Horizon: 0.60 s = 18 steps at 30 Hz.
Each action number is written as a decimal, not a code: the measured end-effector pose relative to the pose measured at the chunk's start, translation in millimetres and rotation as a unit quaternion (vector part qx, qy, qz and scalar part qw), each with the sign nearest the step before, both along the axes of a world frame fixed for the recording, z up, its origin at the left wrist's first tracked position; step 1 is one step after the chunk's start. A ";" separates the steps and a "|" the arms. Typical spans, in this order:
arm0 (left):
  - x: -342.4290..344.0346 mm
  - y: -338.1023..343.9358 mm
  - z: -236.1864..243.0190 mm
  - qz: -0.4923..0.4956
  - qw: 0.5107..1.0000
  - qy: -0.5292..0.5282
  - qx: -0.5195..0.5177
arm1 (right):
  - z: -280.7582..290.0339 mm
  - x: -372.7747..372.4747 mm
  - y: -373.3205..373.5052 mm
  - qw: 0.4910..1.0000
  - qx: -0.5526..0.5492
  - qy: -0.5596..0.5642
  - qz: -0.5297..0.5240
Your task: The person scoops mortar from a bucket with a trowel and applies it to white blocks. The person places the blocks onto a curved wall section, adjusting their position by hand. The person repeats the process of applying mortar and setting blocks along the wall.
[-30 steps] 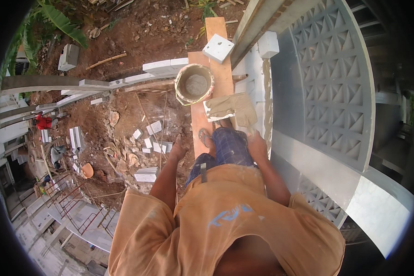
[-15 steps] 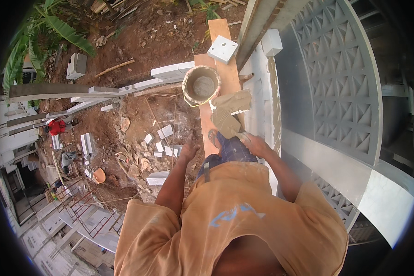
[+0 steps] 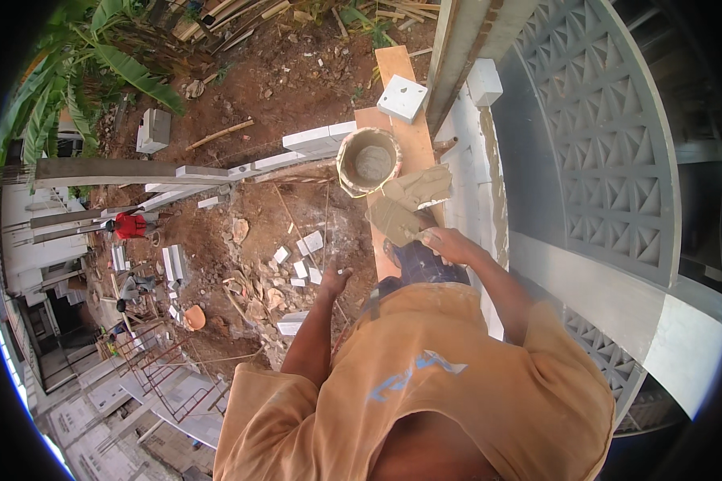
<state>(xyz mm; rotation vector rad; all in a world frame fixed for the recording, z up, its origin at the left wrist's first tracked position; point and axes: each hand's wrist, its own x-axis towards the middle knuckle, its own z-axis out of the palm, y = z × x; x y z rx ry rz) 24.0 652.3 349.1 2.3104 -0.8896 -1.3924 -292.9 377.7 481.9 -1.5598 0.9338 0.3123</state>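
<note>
Head view: a smeared trowel [image 3: 393, 222] over the planks [image 3: 415, 132], against a coated block [image 3: 427, 187].
From where I stand, the right hand [image 3: 448, 243] is closed around the trowel's handle, the blade lying at the block's near left side; the left hand [image 3: 335, 280] hangs half-curled off the planks' left edge, and I can't tell whether it grips anything. The bucket [image 3: 346, 164] sits at that same left edge, so a knock from the blade or an elbow could topple it. The block lies toward the right edge, its support partly hidden; a hard push might shift it, and a steep tilt of the blade could shed wet mortar [image 3: 374, 163].
</note>
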 end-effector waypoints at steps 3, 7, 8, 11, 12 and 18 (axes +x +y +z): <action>-0.9 3.5 4.0 0.020 1.000 0.013 -0.021 | -0.8 -27.1 13.4 0.995 -0.095 0.028 -0.001; -1.4 8.9 20.8 0.036 0.999 0.016 -0.016 | 0.8 -80.3 15.1 0.992 -0.117 0.039 0.024; -2.8 11.3 23.1 0.034 0.999 0.007 -0.015 | 8.2 -87.2 14.0 0.994 -0.094 0.042 0.022; -1.5 14.7 19.9 0.037 0.999 0.003 0.021 | 10.3 -97.1 10.2 0.989 -0.141 0.045 -0.013; -0.8 14.9 16.9 0.037 0.999 0.007 0.022 | -5.4 -102.8 12.9 0.984 -0.170 0.038 -0.030; -0.3 0.0 21.1 0.031 0.999 -0.007 -0.013 | -27.6 -128.1 20.2 0.982 -0.127 0.133 -0.042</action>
